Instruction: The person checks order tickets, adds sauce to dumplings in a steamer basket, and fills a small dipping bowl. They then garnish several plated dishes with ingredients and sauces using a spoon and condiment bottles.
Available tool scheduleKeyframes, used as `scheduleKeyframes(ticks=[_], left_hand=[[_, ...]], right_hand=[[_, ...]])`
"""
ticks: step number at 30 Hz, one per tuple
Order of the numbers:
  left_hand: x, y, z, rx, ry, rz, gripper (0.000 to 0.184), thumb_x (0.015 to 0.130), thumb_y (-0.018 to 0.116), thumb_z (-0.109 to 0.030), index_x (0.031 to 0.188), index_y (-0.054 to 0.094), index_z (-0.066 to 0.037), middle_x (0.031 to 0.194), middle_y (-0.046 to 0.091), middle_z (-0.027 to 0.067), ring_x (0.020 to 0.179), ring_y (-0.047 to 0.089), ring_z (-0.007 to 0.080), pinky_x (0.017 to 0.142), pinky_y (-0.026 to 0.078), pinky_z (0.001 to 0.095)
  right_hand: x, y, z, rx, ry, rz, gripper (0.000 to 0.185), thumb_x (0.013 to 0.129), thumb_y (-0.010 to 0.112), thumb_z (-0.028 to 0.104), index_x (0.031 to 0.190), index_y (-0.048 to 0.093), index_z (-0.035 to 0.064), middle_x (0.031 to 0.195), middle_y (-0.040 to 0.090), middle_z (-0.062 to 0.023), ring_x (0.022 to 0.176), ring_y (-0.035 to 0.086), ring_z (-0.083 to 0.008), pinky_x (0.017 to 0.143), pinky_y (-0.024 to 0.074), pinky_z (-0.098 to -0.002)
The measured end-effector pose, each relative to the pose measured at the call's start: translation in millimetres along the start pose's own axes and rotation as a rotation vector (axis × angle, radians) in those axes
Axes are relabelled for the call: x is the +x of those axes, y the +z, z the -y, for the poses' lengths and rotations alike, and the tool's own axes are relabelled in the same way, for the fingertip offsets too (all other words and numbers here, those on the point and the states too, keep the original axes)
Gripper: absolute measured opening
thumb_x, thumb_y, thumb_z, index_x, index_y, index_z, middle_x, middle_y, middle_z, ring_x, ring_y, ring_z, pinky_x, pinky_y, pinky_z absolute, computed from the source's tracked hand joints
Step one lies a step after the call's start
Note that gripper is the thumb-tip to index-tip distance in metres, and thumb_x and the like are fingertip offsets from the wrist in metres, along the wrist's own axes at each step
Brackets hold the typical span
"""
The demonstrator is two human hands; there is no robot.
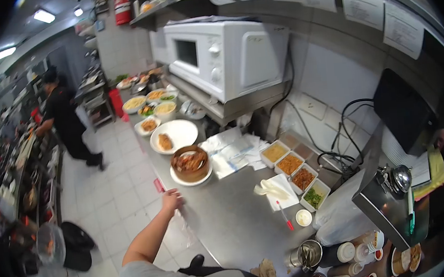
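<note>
My left hand (172, 200) is at the counter's left edge, with its fingers curled in; whether it holds anything is too small to tell. Just beyond it, a round brown container (190, 163) of reddish-brown food sits on a white plate (193, 182). Farther back is a large white plate (182, 134) with one browned piece of food (164, 141) on it. A small red object (158, 185) lies near the hand at the counter edge. My right hand is not visible.
Bowls of food (134, 104) line the far counter. A microwave (225, 54) stands on a shelf. Topping tubs (289, 163), papers (228, 151), a red marker (286, 217) and bottles (338, 255) are to the right. A person in black (61, 113) works at the left.
</note>
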State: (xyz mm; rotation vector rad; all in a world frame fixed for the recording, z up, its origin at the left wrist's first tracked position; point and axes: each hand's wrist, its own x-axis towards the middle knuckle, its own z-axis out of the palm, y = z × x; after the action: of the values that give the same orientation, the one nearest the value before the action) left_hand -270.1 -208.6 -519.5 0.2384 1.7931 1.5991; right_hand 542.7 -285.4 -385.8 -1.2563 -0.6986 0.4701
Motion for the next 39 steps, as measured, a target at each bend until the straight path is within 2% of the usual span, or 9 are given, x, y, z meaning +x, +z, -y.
scheduleKeyframes(ticks=[4,9,15,19,22,23,24,29,39], left_hand=[[111,-36,-8,-0.017,0.278,-0.217,0.025,0.084,0.045,-0.002,0.108,0.053,0.001,0.092,0.058,0.0092,0.075,0.058,0.018,0.065,0.05,0.0296],[206,-56,-29,0.091,0.417,-0.204,0.024,0.085,0.044,-0.005,0.104,0.058,0.003,0.09,0.061,0.0096,0.079,0.06,0.018,0.069,0.05,0.0292],[262,-55,-44,-0.284,0.033,0.419,0.019,0.091,0.046,-0.027,0.095,0.056,-0.011,0.081,0.054,-0.0012,0.069,0.049,0.012,0.064,0.042,0.0304],[280,-47,-45,-0.262,-0.03,0.584,0.032,0.094,0.041,-0.038,0.098,0.056,-0.011,0.096,0.057,0.0,0.092,0.05,0.0158,0.089,0.037,0.0476],[289,-51,-52,-0.227,-0.188,0.849,0.055,0.085,0.053,-0.041,0.126,0.046,-0.005,0.114,0.058,0.0096,0.101,0.052,0.0218,0.081,0.044,0.0362],[297,-52,-49,0.208,0.223,0.957,0.06,0.081,0.055,-0.043,0.125,0.047,-0.003,0.108,0.061,0.0065,0.095,0.054,0.0189,0.074,0.044,0.0331],[276,-49,-66,-0.314,-0.261,1.284,0.049,0.086,0.05,-0.037,0.123,0.049,-0.003,0.103,0.061,0.0058,0.09,0.054,0.0177,0.072,0.045,0.033],[180,-15,-109,-0.219,-0.106,0.743,0.032,0.092,0.046,-0.025,0.115,0.053,-0.005,0.098,0.06,0.0076,0.088,0.053,0.018,0.078,0.045,0.0329],[140,-45,-59,-0.119,-0.281,0.768,0.029,0.094,0.044,-0.025,0.11,0.057,-0.005,0.095,0.061,0.0067,0.089,0.054,0.0189,0.083,0.043,0.0356]], right_hand=[[-87,13,85,0.332,-0.215,0.352,0.053,0.088,0.057,0.03,0.129,0.04,0.0013,0.112,0.058,-0.0188,0.099,0.057,-0.0339,0.084,0.0463,-0.0476],[-181,146,84,0.257,-0.182,1.294,0.031,0.077,0.066,0.026,0.082,0.067,-0.0048,0.079,0.067,-0.0198,0.075,0.064,-0.0323,0.069,0.0496,-0.0412],[-305,417,-85,-0.069,0.607,1.846,0.039,0.096,0.044,0.023,0.132,0.044,0.0071,0.116,0.058,-0.0061,0.1,0.059,-0.0139,0.08,0.0488,-0.027],[-367,534,-160,-0.149,0.712,1.707,0.049,0.092,0.052,0.025,0.135,0.037,0.0084,0.117,0.057,-0.0065,0.099,0.059,-0.0161,0.075,0.0503,-0.0309],[-388,600,-169,-0.088,0.804,1.382,0.051,0.089,0.052,0.017,0.135,0.032,0.006,0.102,0.063,-0.0135,0.09,0.064,-0.0202,0.064,0.0521,-0.0308],[-389,618,-171,-0.076,0.814,1.33,0.049,0.089,0.052,0.017,0.133,0.033,0.0056,0.101,0.063,-0.0137,0.086,0.065,-0.0207,0.061,0.0525,-0.0308],[-389,631,-171,-0.067,0.827,1.284,0.048,0.088,0.051,0.016,0.132,0.034,0.0052,0.099,0.064,-0.0138,0.083,0.066,-0.0212,0.059,0.0529,-0.0308],[-382,660,-150,-0.221,0.777,1.291,0.036,0.087,0.049,0.012,0.121,0.038,0.0067,0.091,0.064,-0.0135,0.067,0.068,-0.0223,0.051,0.0545,-0.0329],[-383,580,-152,-0.153,0.831,1.251,0.034,0.087,0.051,0.008,0.118,0.037,0.0057,0.083,0.064,-0.0159,0.063,0.067,-0.0232,0.047,0.0537,-0.0332]])
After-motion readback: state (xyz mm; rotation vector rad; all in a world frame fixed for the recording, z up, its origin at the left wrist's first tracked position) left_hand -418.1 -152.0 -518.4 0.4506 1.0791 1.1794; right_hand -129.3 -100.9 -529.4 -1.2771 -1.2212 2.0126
